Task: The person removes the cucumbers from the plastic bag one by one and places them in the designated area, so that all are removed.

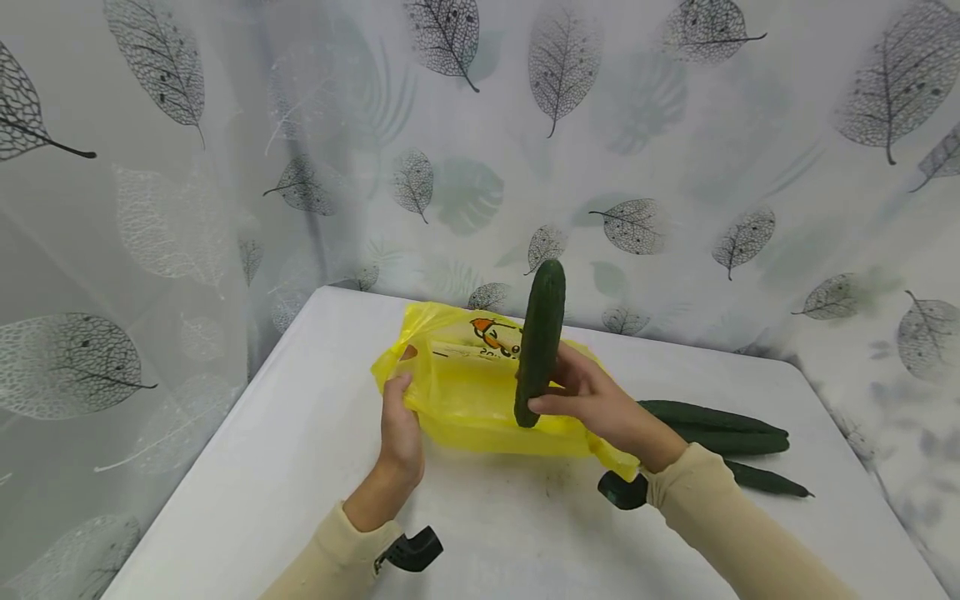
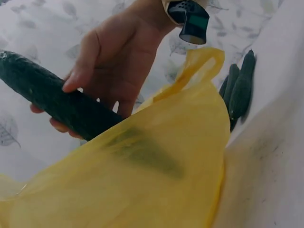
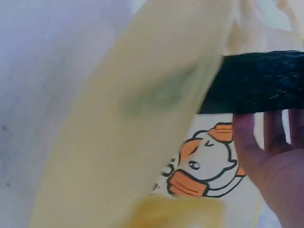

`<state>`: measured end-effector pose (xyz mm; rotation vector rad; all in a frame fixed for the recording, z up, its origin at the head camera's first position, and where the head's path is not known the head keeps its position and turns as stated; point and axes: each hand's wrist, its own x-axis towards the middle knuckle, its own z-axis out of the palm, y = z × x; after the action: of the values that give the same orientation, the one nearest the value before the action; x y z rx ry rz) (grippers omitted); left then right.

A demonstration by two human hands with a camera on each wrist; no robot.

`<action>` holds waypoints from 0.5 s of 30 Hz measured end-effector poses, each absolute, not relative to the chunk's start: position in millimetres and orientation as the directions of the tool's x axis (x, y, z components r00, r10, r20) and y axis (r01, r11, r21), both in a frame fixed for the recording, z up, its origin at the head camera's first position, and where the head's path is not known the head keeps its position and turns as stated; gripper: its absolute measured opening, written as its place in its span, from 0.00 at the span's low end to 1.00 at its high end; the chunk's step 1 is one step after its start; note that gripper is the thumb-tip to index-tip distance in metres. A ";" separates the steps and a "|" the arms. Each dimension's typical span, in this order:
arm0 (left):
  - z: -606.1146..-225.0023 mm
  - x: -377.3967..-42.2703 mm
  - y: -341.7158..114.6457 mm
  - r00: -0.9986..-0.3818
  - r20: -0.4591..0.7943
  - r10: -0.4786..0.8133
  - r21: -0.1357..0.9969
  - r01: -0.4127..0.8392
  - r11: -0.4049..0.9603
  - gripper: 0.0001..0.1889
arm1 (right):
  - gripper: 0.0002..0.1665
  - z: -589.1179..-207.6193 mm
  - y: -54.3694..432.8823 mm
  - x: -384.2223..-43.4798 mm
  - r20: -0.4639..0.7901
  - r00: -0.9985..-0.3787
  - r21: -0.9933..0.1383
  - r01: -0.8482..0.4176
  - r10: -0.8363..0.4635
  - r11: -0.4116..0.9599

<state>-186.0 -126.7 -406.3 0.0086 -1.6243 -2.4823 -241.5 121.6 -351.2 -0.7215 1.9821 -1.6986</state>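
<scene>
My right hand (image 1: 588,396) grips a dark green cucumber (image 1: 542,333), its fingers along one side and the thumb across the other. The cucumber's lower end dips into the mouth of a yellow plastic bag (image 1: 480,437); in the left wrist view that end shows faintly through the film. A cartoon duck print (image 3: 204,161) marks the bag's inner side in the right wrist view. At the bag's left edge, my left hand (image 1: 401,429) holds the plastic by its handle side, thumb up. Its fingers are partly hidden behind the film.
Several more cucumbers (image 1: 720,429) lie on the white table (image 1: 247,475) to the right, partly behind my right forearm. A leaf-patterned curtain (image 1: 495,167) hangs along the back and sides. Each wrist carries a dark camera mount (image 1: 414,550).
</scene>
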 end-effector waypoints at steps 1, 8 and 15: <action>-406.5 -186.3 -126.7 -0.984 0.100 -0.148 0.905 0.152 -0.397 0.32 | 0.44 -348.7 122.7 -240.1 0.019 -0.774 -0.988 -0.110 -0.632 0.105; -407.6 -188.4 -125.0 -0.978 0.098 -0.183 0.899 0.166 -0.405 0.25 | 0.41 -331.0 131.9 -231.2 0.111 -0.773 -0.992 -0.127 -0.625 -0.018; -410.1 -188.4 -123.7 -0.979 0.028 -0.203 0.951 0.089 -0.297 0.35 | 0.41 -309.8 151.3 -224.8 0.258 -0.747 -0.955 -0.102 -0.613 -0.277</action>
<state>-188.4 -123.7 -410.1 0.1449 -1.7412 -2.3894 -224.8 151.3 -309.8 -0.8807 1.6326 -2.0879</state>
